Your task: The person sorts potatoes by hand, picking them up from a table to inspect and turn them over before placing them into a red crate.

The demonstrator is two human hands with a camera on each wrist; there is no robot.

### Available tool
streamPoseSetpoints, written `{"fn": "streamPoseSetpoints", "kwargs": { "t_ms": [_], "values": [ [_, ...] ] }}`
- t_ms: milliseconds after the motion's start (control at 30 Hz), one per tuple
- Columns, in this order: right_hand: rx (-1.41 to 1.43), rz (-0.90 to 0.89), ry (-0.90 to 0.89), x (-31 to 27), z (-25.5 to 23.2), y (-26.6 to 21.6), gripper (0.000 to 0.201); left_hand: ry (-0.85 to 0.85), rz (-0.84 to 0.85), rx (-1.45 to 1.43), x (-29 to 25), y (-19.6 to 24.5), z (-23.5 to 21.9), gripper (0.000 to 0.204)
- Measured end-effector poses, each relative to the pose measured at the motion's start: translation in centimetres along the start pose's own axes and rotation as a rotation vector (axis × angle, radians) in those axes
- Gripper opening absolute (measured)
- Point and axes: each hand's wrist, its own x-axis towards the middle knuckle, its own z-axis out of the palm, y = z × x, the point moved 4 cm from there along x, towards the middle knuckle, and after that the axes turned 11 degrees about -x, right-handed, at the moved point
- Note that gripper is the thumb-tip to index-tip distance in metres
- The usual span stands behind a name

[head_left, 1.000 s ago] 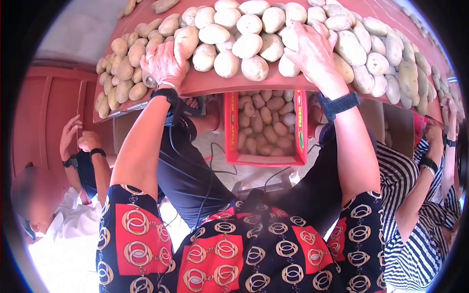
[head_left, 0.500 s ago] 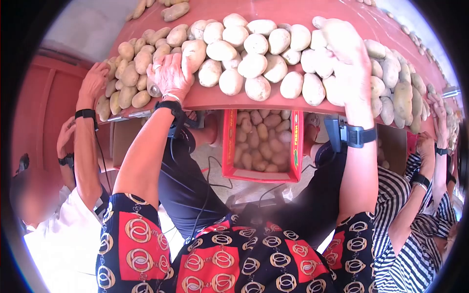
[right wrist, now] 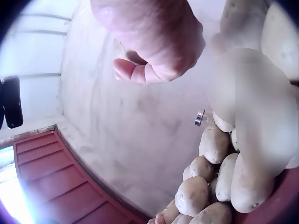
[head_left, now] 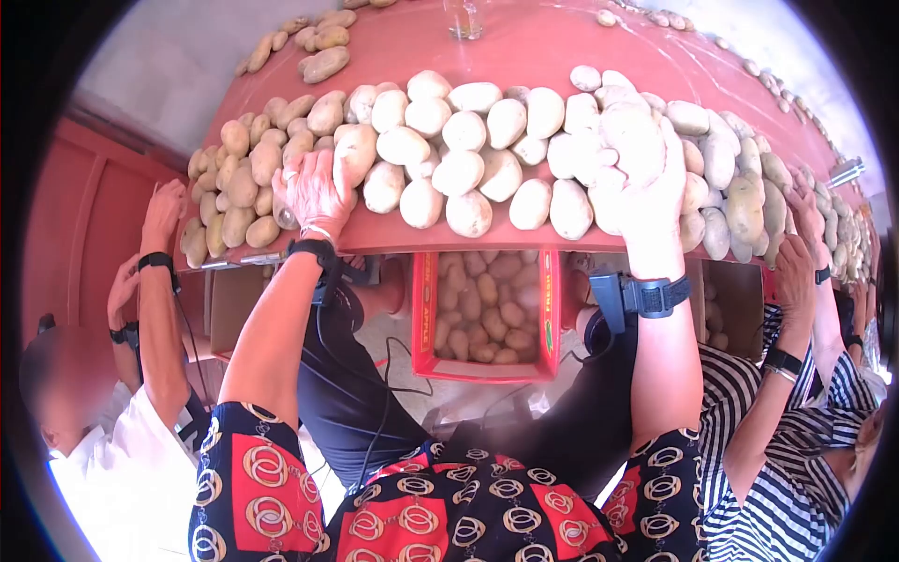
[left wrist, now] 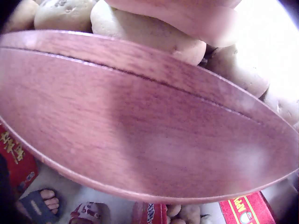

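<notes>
In the head view, potatoes [head_left: 459, 173] lie heaped along the near edge of a red table [head_left: 524, 56]. My left hand [head_left: 318, 194] rests on the heap, its thumb beside a large potato [head_left: 355, 155]. In the left wrist view, part of that hand [left wrist: 187, 16] lies over a potato [left wrist: 140, 35] behind the table edge. My right hand [head_left: 663, 187] is turned up at the right part of the heap, fingers curled round a potato [head_left: 632, 139]. The right wrist view shows the curled hand [right wrist: 154, 42] above the heap, with most of its potato hidden.
Below the table edge stands a red box [head_left: 552, 323] with potatoes inside. Brown cartons [head_left: 735, 304] flank it. People's hands [head_left: 164, 215] work at both sides. A glass [head_left: 463, 21] stands farther back, and more potatoes [head_left: 325, 64] lie at the far left.
The right hand has risen from lying over the potatoes, turned, and now holds one. The left hand keeps its place on the heap. The head view has tilted up, showing more table.
</notes>
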Motion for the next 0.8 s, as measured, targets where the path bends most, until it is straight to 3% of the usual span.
{"fn": "streamPoseSetpoints", "kwargs": {
  "t_ms": [67,100,167,200,267,300,367,433,467,500,567,633,767,800],
  "values": [
    [-0.536,-0.064,0.710,-1.4,-2.2,0.5,0.043,-0.007,-0.012,-0.003,-0.1,-0.1,0.1,0.022],
    [-0.536,-0.063,0.714,-1.4,-2.0,-0.1,0.043,-0.010,-0.011,-0.004,-0.1,0.0,0.2,0.022],
    [0.011,0.280,0.590,-1.2,-1.1,0.3,0.038,-0.009,-0.009,-0.011,-0.1,-0.1,0.2,0.022],
    [0.027,0.291,0.597,-1.8,-1.3,0.7,0.038,-0.043,-0.018,-0.008,-0.1,-0.2,0.1,0.022],
    [-0.217,0.374,0.442,-2.1,-1.7,1.5,0.042,-0.002,-0.008,0.001,-0.2,-0.1,0.0,0.021],
    [-0.317,0.352,0.180,-2.0,-0.2,2.2,0.036,0.002,-0.006,0.016,-0.1,-0.1,0.0,0.021],
    [-0.302,0.535,0.068,-2.2,1.3,3.6,0.033,0.004,-0.004,0.012,-0.1,-0.1,-0.1,0.021],
    [-0.820,0.573,-0.073,-2.6,2.3,5.8,0.028,0.001,-0.002,0.002,-0.1,0.0,-0.1,0.020],
    [-1.013,0.534,-0.228,-2.8,3.7,5.7,0.023,-0.002,-0.004,-0.005,-0.2,0.0,-0.1,0.021],
    [-0.837,0.721,-0.323,-3.3,3.9,7.1,0.025,-0.003,-0.006,-0.012,-0.1,-0.1,-0.1,0.021],
    [-1.029,0.790,-0.548,-4.1,4.0,8.3,0.025,0.013,-0.004,-0.008,-0.1,-0.1,0.1,0.022],
    [-1.065,0.783,-0.573,-3.8,4.5,8.6,0.026,0.011,-0.008,0.001,-0.2,-0.2,-0.1,0.023],
    [-1.316,0.348,-0.045,-1.4,2.7,7.4,0.024,-0.001,0.020,0.014,-0.2,-1.2,0.8,0.026],
    [-1.313,0.357,-0.020,-0.9,1.9,7.9,0.024,0.007,0.024,0.020,-0.3,-1.3,0.7,0.026]
  ]
}}
